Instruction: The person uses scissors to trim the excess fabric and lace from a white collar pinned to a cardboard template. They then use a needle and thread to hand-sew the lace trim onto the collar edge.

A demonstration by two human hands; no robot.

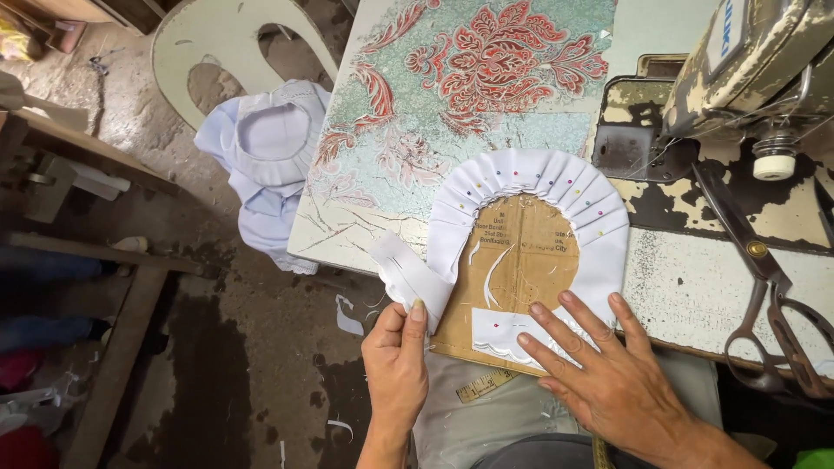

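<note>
White pleated fabric point(530, 187) is pinned in an arch around the cardboard pattern point(521, 269), which lies on the near edge of the desk point(695, 287). Your left hand point(395, 360) pinches the loose end of the fabric strip point(408, 274) between thumb and fingers point(418, 311), closed on the cloth just off the cardboard's left corner. Your right hand point(608, 365) lies flat and open, fingers spread, pressing the cardboard and the small scalloped white piece point(504, 334) down; it grips nothing. Keep that palm firm so the cardboard does not slide, and hold the strip taut and even so each fold matches the pinned ones.

Mind the coloured pins point(578, 195) along the arch. Scissors point(769, 287) lie to the right, near your wrist, beside the sewing machine point(747, 69). A tape measure point(486, 384) rests on your lap, and a pale blue garment point(265, 165) hangs off the desk's left side.
</note>
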